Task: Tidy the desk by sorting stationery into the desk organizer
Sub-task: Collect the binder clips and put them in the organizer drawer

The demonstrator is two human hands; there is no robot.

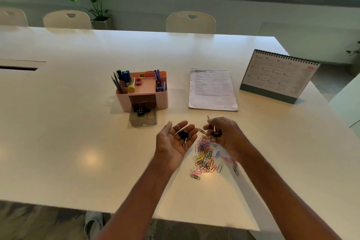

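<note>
Head view, step in hand as I judge it: collecting one kind of clip in the palm before stowing it.

Left hand (171, 143) lies palm-up, fingers relaxed and apart, forearm running back toward 6 o'clock. It clamps nothing and carries a few black binder clips (183, 135) loose on the palm. Right hand (228, 135), just beside it at 3 o'clock, is palm-down with fingertips pinched together on a single binder clip (214, 133), one wire handle pointing up. Coloured paper clips (204, 155) lie scattered on the white desk (78, 142), under that hand and at its 6 o'clock. The open drawer (143, 121) of the pink desk organizer (161, 99) sits at 11 o'clock of the left hand, with stowed binder clips (140, 111) inside.

Procedure I would follow:
1. Lift the pinched clip straight up so no paper clip trails.
2. Release it over the palm centre.
3. Keep the palm level.
4. Tip the batch into the drawer.
</note>
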